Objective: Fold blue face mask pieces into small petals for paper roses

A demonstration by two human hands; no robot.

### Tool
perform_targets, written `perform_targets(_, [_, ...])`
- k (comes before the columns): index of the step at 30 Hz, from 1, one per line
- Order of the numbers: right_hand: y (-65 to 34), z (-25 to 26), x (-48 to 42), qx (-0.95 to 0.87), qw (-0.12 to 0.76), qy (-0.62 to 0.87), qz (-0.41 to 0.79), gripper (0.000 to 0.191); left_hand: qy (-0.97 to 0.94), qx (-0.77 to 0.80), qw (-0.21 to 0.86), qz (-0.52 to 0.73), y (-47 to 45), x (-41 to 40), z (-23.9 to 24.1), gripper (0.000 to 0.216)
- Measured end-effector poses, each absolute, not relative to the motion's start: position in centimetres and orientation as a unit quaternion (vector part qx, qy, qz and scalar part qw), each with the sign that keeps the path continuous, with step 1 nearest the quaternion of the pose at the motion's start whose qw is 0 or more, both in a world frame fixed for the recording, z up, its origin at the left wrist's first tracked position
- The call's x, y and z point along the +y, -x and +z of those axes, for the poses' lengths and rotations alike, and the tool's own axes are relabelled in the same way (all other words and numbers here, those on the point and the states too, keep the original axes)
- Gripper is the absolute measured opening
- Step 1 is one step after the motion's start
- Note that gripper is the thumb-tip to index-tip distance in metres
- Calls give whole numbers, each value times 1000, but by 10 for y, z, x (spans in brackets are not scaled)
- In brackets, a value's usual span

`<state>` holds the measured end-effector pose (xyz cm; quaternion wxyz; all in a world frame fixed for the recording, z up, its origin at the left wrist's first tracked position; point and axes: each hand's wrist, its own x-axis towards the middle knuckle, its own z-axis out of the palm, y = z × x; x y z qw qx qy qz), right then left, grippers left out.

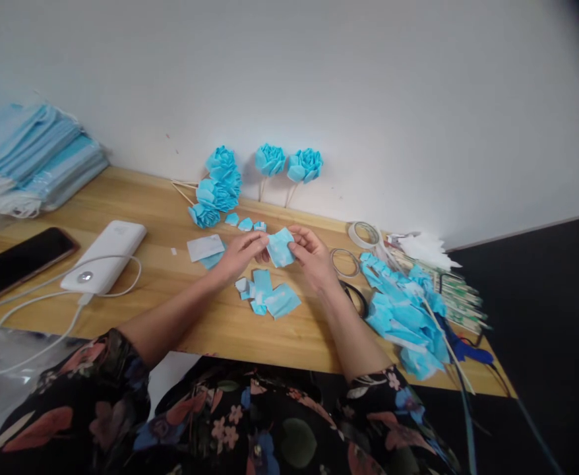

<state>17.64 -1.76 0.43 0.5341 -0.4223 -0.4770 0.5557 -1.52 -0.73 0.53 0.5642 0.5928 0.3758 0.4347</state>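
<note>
Head view: both hands pinch one blue piece [280, 247] above the table [181, 198]
The left hand [240, 254] grips its left edge and the right hand [312, 254] its right edge, fingers closed narrowly on it. The piece is nearly square, with no clear long axis; it faces the camera, top corner towards the wall. Scraps [272, 298] lie just below, and flowers [270, 159] stand behind
</note>
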Motion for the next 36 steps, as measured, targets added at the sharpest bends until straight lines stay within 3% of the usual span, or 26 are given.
perform_targets(8, [-176, 2, -27, -461, 532, 426, 569, 42, -563, 412, 572, 431, 11, -10, 1, 40])
perform_targets(17, [-166, -4, -29, -464, 610, 464, 445, 47, -577, 420, 571, 405, 10, -12, 1, 41])
perform_targets(27, [-166, -7, -32, -473, 625, 461, 416, 54, -524, 356, 674, 380, 9, -10, 1, 68])
perform_targets(36, [-167, -6, -30, -454, 629, 477, 413, 56, -548, 397, 643, 358, 12, -8, 1, 35])
